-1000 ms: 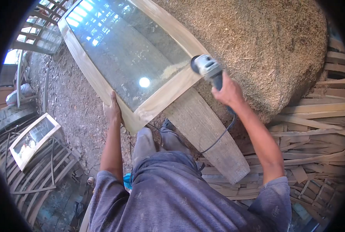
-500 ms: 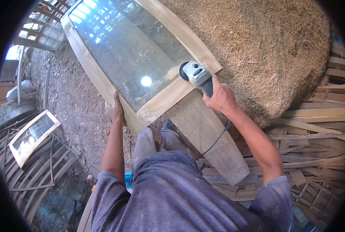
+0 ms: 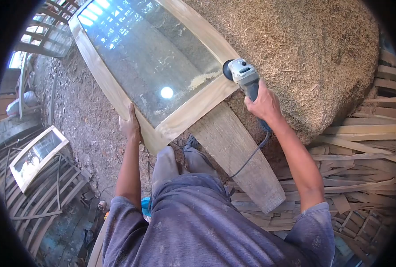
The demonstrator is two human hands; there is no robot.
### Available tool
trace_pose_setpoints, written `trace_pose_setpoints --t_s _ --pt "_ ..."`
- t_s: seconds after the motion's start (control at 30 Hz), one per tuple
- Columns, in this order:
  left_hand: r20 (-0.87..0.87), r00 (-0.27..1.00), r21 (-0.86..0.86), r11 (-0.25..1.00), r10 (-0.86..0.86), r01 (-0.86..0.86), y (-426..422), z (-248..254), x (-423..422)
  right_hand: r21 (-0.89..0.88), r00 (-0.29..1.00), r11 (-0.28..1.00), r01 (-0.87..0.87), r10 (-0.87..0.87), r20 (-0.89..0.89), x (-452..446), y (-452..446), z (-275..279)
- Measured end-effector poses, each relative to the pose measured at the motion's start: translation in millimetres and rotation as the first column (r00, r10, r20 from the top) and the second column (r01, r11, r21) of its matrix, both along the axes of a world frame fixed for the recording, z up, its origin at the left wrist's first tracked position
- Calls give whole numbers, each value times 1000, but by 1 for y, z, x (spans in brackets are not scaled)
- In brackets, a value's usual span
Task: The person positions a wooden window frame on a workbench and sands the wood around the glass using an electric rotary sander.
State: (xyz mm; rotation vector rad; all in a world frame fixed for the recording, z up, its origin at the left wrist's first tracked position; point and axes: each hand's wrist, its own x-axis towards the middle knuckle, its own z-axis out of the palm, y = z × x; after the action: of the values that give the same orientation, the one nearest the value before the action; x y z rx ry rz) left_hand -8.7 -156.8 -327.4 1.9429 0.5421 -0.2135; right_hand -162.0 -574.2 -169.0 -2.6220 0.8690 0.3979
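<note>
A large wooden frame (image 3: 198,109) with a glass pane (image 3: 149,58) lies across a plank (image 3: 244,151). My left hand (image 3: 130,126) grips the frame's left side near its lower corner, fingers wrapped round the edge. My right hand (image 3: 264,103) is closed around the handle of a grey angle grinder (image 3: 244,74). The grinder's dark disc is at the frame's lower right corner, over the wood. Pale dust lies on the glass beside the lower rail. The grinder's cord hangs from its handle and crosses the plank.
A big mound of wood shavings (image 3: 296,58) rises at the right. Wooden strips (image 3: 362,138) are piled at the lower right. At the left, a smaller glazed frame (image 3: 38,155) rests on curved slats (image 3: 42,209). My feet are below the large frame.
The grinder in my right hand moved left along the lower rail, then back right to the corner. My left hand has kept its hold on the frame.
</note>
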Motion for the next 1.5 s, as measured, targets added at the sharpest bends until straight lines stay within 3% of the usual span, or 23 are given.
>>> trace_pose_setpoints --t_s 0.2,0.23,0.43,0.6,0.8,1.13,1.2,1.3,1.47,1.5 --pt "13 1000 7 1000 -14 13 -5 9 -2 -51 998 999 -5 8 60 -8 -21 -5" --pt "15 1000 5 1000 -17 17 -7 11 -2 12 999 1000 24 -24 -36 -6 -8 2" --pt "56 998 -27 999 -20 21 -5 4 -1 156 973 967 -202 217 -85 -23 71 5" --pt "29 1000 -29 1000 -4 5 -8 13 -3 160 990 978 -135 141 -24 -19 52 7" --pt "40 999 -50 998 -29 31 -6 10 -2 24 999 1000 -15 16 -52 -9 14 7" --pt "46 998 -6 999 -35 36 -4 7 -1 -28 998 999 39 -38 47 -17 -24 -1" --pt "38 999 2 1000 -13 12 -3 4 -1 -46 999 999 5 -2 51 -28 -7 0" --pt "38 999 19 1000 -10 10 -7 9 -2 79 998 997 7 -2 -64 -42 40 5" --pt "69 997 -51 998 -26 29 -5 3 -3 168 970 963 -211 228 -84 -58 76 3" --pt "71 997 -60 998 -18 22 -5 2 -3 166 976 968 -190 205 -79 -56 75 8"
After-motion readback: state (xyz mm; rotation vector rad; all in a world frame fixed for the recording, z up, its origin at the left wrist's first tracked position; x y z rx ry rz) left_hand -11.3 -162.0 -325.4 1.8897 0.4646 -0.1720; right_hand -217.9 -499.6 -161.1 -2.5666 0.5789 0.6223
